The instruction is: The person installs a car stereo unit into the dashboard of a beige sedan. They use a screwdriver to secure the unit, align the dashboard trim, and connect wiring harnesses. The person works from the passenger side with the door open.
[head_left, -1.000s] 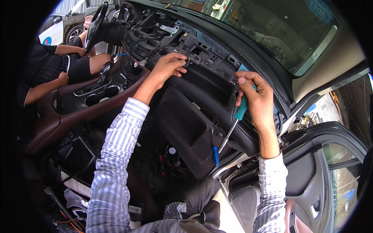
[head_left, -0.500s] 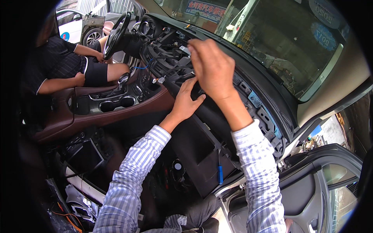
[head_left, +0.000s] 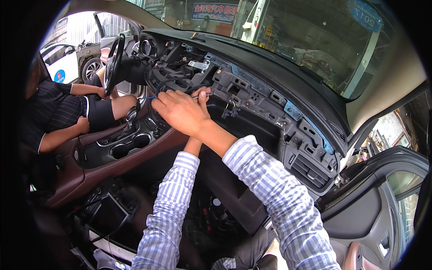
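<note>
My right hand [head_left: 181,113] crosses in front of my left at the middle of the opened dashboard [head_left: 252,92], its fingers curled closed. Whatever is inside them is hidden. Mostly behind it, my left hand [head_left: 203,97] shows a thumb and fingertips pinched on a thin dark piece, too small to name. Just left of both hands, a blue wire [head_left: 148,97] hangs out of the centre console opening. Dark bundled wiring [head_left: 180,77] fills the cavity beyond. A pair of short loose connectors [head_left: 230,109] dangles to the right of my hands.
At left a person in dark clothes [head_left: 58,112] sits by the steering wheel [head_left: 114,65]. The gear lever [head_left: 132,114] and cup holders [head_left: 130,146] lie between us. A removed screen unit [head_left: 108,215] rests at lower left. An air vent [head_left: 310,171] and open door [head_left: 373,216] are at right.
My right hand has come down and left, crossing over my left hand. The view has shifted, and the right dashboard with its vent now shows. The blue-handled tool seen earlier is out of sight.
</note>
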The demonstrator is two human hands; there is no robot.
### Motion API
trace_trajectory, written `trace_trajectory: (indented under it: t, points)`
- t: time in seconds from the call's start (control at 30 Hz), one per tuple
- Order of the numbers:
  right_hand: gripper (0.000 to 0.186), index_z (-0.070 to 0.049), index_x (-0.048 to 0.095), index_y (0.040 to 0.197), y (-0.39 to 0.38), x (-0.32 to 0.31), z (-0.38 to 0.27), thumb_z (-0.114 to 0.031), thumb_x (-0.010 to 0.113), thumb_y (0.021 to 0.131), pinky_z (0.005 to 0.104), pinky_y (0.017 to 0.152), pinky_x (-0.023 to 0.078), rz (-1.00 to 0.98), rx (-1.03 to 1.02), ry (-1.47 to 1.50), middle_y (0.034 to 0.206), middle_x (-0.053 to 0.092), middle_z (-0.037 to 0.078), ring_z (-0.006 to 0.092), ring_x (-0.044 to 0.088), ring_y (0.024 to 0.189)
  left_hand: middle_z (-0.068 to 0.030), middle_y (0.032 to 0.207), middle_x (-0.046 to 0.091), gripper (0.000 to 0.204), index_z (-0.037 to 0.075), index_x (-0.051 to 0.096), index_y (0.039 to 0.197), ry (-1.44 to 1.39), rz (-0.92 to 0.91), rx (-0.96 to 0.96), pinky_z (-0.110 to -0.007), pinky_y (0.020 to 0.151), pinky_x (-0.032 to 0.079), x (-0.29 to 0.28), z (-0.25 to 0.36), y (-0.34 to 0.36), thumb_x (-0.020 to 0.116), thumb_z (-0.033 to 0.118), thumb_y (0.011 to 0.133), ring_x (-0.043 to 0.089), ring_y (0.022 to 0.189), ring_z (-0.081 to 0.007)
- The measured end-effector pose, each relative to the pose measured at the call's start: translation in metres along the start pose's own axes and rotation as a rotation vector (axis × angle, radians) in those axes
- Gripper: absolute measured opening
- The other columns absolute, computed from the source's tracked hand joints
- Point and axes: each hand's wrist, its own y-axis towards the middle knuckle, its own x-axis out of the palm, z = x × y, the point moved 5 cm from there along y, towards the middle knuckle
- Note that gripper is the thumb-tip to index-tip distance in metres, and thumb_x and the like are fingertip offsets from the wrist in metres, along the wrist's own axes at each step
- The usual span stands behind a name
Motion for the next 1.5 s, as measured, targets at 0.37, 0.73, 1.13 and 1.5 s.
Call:
trace_trajectory:
  t: [0.37,0.73,1.13,1.5]
  points:
    - [0.013,-0.006,0.06,0.09,0.013,0.004,0.007,-0.017,0.067,0.087,0.0427,0.074,0.047,0.125,0.136,0.071,0.087,0.056,0.011,0.0307,0.059,0.084,-0.0111,0.124,0.064,0.037,0.001,0.055,0.129,-0.004,-0.035,0.014,-0.031,0.1,0.049,0.001,0.004,0.014,0.046,0.031,0.109,0.06,0.117,-0.0166]
    - [0.044,-0.002,0.055,0.068,0.039,0.017,0.034,-0.031,0.061,0.1,0.036,0.051,0.039,-0.02,0.463,0.361,0.055,0.049,0.008,0.0209,0.049,0.049,-0.0122,0.104,0.068,0.025,0.003,0.065,0.11,0.246,0.101,0.205,-0.036,0.083,0.05,-0.012,0.005,0.018,0.062,0.025,0.1,0.064,0.095,-0.0244]
    - [0.029,0.002,0.059,0.082,0.039,-0.003,0.035,-0.021,0.066,0.098,0.0338,0.063,0.045,-0.176,0.468,0.41,0.067,0.056,0.009,0.0162,0.055,0.064,-0.0169,0.103,0.066,0.025,0.004,0.06,0.11,0.313,0.002,-0.115,-0.048,0.082,0.05,-0.015,0.048,0.005,0.057,0.024,0.095,0.062,0.1,-0.0381]
    - [0.026,-0.005,0.064,0.083,0.081,-0.015,0.005,-0.028,0.065,0.094,0.0477,0.064,0.05,-0.851,-0.146,-0.521,0.079,0.066,0.017,0.039,0.066,0.074,-0.0176,0.099,0.06,0.021,-0.003,0.059,0.098,0.417,0.189,0.262,-0.047,0.084,0.051,-0.017,0.042,0.008,0.055,0.018,0.098,0.059,0.098,-0.0372]
